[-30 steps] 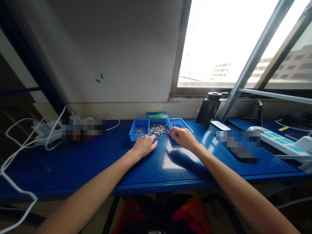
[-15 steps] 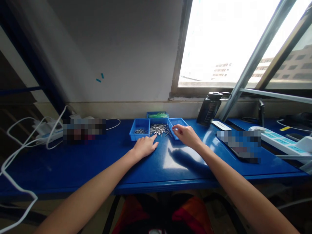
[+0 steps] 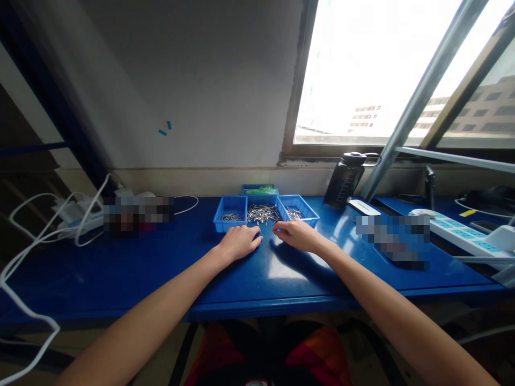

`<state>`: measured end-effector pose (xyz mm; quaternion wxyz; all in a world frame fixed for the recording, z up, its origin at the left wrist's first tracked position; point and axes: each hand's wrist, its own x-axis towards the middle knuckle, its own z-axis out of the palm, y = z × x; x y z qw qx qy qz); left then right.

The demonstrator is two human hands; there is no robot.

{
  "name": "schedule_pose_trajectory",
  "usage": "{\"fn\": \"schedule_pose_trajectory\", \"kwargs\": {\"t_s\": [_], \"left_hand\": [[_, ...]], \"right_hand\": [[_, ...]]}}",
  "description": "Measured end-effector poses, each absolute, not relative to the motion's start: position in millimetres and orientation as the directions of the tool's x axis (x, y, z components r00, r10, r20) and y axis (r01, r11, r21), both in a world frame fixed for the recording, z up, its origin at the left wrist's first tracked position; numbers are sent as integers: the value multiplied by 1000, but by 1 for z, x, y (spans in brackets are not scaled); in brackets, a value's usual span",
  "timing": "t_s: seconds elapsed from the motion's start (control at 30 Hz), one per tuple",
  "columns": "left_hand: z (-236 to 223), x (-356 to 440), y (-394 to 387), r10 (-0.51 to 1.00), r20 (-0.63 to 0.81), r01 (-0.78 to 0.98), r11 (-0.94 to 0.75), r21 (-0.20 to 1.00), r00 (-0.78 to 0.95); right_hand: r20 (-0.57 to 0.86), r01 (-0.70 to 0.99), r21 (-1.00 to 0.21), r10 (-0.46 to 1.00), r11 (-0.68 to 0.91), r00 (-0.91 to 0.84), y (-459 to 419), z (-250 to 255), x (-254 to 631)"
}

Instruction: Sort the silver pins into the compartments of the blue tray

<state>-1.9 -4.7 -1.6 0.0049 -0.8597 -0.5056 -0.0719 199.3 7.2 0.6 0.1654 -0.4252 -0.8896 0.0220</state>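
A heap of thin silvery metal pins (image 3: 263, 213), rivet-like in shape, lies on the blue table between two blue trays. The left tray (image 3: 218, 221) and the right tray (image 3: 313, 216) both hold some of the same pins. My left hand (image 3: 238, 243) rests palm down on the table in front of the left tray, fingers loosely apart and nothing visible in them. Just in front of the right tray is my right hand (image 3: 298, 234), its fingers bent toward the heap, thumb and fingertips slightly apart, with no pin visible between them.
Behind the heap, a third blue tray (image 3: 243, 188) holds green items. A dark bottle (image 3: 344, 179) stands at back right, near a white flat device (image 3: 364, 207) and a power strip (image 3: 462, 233). White cables (image 3: 24, 300) run along the left side.
My right hand has moved from over the right tray toward me and slightly left, uncovering the tray's pins. My left index finger has drawn back a little from the heap.
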Motion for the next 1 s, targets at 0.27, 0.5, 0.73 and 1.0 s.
{"fn": "schedule_pose_trajectory", "kwargs": {"t_s": [0.27, 0.5, 0.73, 1.0], "left_hand": [[2, 2, -10, 861, 160, 863, -499, 77, 483], [0, 2, -7, 873, 132, 874, -481, 73, 469], [-1, 1, -6, 885, 142, 884, -458, 98, 443], [-3, -1, -3, 877, 162, 879, -469, 87, 452]], "right_hand": [[263, 749, -177, 764, 639, -590, 7, 1, 200], [244, 763, -155, 773, 627, -585, 8, 0, 200], [219, 770, -163, 784, 617, -581, 8, -1, 200], [218, 751, -170, 767, 638, -603, 9, -3, 201]]}}
